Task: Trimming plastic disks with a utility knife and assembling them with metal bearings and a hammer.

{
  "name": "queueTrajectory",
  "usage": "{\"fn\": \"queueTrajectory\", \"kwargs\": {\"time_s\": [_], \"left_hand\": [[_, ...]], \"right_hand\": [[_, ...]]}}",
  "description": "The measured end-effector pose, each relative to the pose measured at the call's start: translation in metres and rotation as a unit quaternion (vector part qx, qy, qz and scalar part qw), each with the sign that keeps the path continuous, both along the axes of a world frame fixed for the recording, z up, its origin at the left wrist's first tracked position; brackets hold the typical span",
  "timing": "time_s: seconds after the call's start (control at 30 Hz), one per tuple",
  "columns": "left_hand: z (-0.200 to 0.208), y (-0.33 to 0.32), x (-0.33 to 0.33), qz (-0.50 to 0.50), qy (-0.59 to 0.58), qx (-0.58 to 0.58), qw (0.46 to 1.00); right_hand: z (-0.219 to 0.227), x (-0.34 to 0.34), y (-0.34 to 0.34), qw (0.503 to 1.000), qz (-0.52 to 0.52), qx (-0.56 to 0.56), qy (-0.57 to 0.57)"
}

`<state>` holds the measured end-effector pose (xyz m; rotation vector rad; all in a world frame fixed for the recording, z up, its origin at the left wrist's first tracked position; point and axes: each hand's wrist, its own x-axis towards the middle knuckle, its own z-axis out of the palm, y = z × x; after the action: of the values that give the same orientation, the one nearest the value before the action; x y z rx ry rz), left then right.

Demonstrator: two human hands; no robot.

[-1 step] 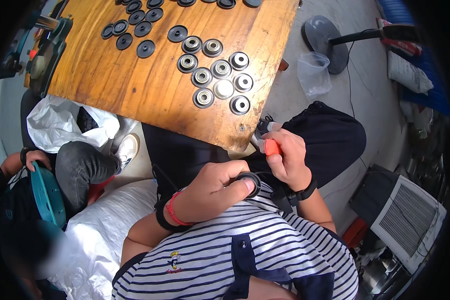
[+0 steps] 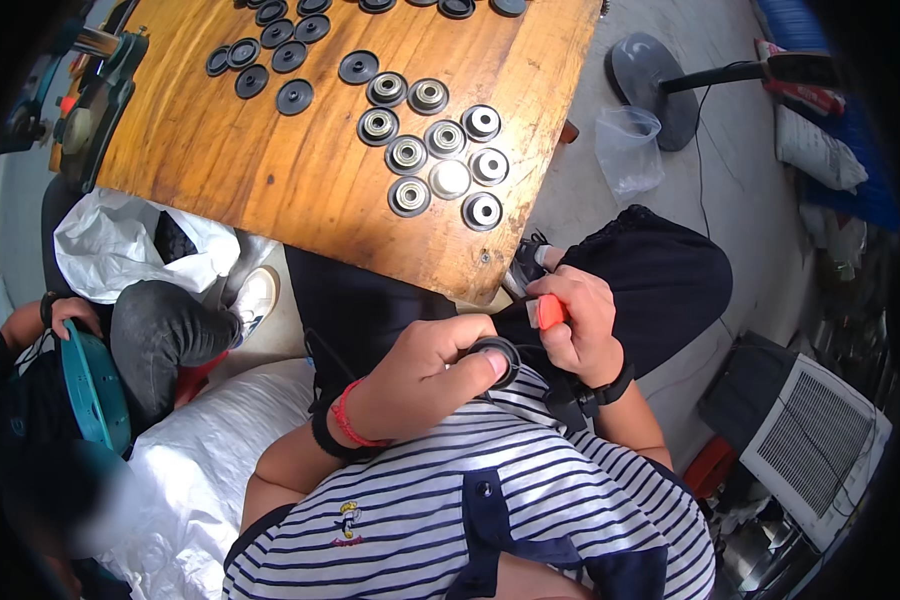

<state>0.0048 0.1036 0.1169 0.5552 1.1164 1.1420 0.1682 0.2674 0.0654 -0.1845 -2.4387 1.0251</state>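
Note:
Over my lap, my left hand [image 2: 420, 370] grips a round black disc [image 2: 508, 360] with a raised rim, the thumb pressed on its face. My right hand [image 2: 585, 315] is closed round a small tool with an orange-red handle [image 2: 550, 311]. A short greyish piece shows at the tool's left end, too small to make out. The tool is held apart from the disc, to its upper right. On the wooden table [image 2: 230, 170] ahead lie several black discs with metal centres [image 2: 406, 154], and farther left several plain black discs [image 2: 294, 97].
A clamp-like black metal device [image 2: 100, 120] stands at the table's left edge. Another person's hand [image 2: 75, 315] rests by a teal basin [image 2: 92, 385] at the left. White sacks [image 2: 210, 460] lie beside me. To the right are a plastic bag [image 2: 628, 150], a round stand base [image 2: 650, 85] and a grilled appliance [image 2: 815, 430].
My right hand has turned slightly, and the orange-handled tool has shifted a little to the right and down. My left hand still holds the disc, nearly in the same place.

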Motion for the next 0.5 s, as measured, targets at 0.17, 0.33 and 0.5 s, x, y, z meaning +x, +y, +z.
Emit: {"fn": "queueTrajectory", "kwargs": {"time_s": [0.17, 0.33, 0.5], "left_hand": [[-0.0075, 0.0024, -0.0009, 0.022, -0.037, -0.039, 0.998], [-0.0050, 0.0035, -0.0033, 0.004, -0.026, -0.027, 0.999], [-0.0059, 0.0037, -0.0038, -0.004, -0.022, -0.019, 1.000]], "right_hand": [[0.0063, -0.0020, -0.0031, 0.993, 0.098, 0.004, 0.063], [0.0078, -0.0048, -0.0027, 0.993, 0.108, 0.004, 0.047], [0.0060, -0.0036, -0.0033, 0.993, 0.108, 0.001, 0.040]]}}
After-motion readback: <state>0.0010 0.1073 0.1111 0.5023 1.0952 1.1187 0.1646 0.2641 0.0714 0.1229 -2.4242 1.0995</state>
